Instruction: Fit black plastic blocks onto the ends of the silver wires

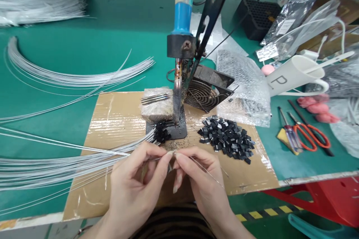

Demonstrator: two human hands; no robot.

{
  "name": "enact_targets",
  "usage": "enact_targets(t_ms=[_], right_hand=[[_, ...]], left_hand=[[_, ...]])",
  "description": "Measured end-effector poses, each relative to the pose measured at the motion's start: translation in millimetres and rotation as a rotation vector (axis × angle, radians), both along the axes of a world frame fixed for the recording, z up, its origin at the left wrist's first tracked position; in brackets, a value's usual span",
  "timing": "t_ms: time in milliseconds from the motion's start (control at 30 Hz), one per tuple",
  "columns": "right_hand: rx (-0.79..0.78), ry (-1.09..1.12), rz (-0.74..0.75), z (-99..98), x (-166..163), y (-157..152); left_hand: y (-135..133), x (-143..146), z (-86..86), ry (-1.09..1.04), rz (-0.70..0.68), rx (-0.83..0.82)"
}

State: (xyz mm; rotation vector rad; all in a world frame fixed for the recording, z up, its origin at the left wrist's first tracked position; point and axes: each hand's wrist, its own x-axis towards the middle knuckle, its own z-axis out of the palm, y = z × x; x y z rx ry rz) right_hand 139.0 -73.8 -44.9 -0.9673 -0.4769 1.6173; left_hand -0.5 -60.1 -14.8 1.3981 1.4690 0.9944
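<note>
Two hands meet low over the cardboard (252, 175): the left hand (137, 181) and the right hand (209, 177) each have thumb and forefinger pinched narrow, tips almost touching, on a thin strand (206, 171). It trails back from the right fingers (186, 164) across that hand; what exactly sits between the tips is too small to make out. Many pale wires (64, 166) run off to the left of the fingers, some passing behind the left hand, and their ends just ahead of its fingertips carry a cluster of black pieces (162, 133). Straight ahead of the fingers an upright blue iron (183, 13) points its tip down near a dark plate (179, 132), with a wrapped block (155, 112) just left of the tip and a fan (206, 91) to its right. Ahead and right of the fingers lies a heap of loose black parts (227, 138). Farther right, well apart from the fingers, are orange-handled scissors (307, 134) and a tilted white mug (293, 74); far ahead and left, another wire bundle (70, 76) curves over the green table (117, 43).
</note>
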Motion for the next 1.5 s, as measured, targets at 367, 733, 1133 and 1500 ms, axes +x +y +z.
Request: enact_targets(t_ms=[367, 733, 1133, 1500], right_hand=[[-0.077, 0.123, 0.071, 2.3, 9, 9], [-0.074, 0.131, 0.074, 2.9, 11, 10], [-0.092, 0.181, -0.042, 0.2, 0, 5], [-0.014, -0.054, -0.030, -2.2, 5, -4]], left_hand=[[2, -12, -10.8, 0.111, -0.153, 0.158], [3, -7, -10.4, 0.090, -0.092, 0.114], [0, -1, -16.7, 0.117, -0.019, 0.163], [-1, 8, -9.7, 0.027, 0.094, 0.042]])
